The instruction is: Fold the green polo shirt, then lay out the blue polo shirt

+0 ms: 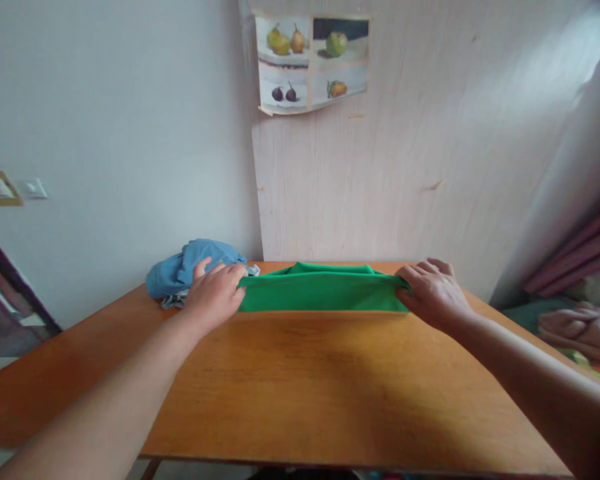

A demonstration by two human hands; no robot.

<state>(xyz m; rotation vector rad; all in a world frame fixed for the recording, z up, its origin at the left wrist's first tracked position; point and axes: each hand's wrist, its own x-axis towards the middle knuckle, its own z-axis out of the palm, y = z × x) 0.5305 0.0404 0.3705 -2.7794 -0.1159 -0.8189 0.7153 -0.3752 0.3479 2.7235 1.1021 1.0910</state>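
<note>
A green cloth (323,292) is stretched between my two hands, above the far part of the wooden table (290,387). My left hand (217,292) pinches its left end, thumb and fingers closed on the fabric. At the opposite end, my right hand (433,292) grips the cloth the same way. The front part hangs as a smooth, taut band, and a raised fold shows behind its upper edge. What kind of garment or cloth it is cannot be made out.
A crumpled heap of blue cloth (193,263) lies at the table's back left, close behind my left hand. The wall and a pale wooden panel (345,193) stand right behind the table. Off the right side are a pinkish blanket (580,330) and a purple curtain (580,257).
</note>
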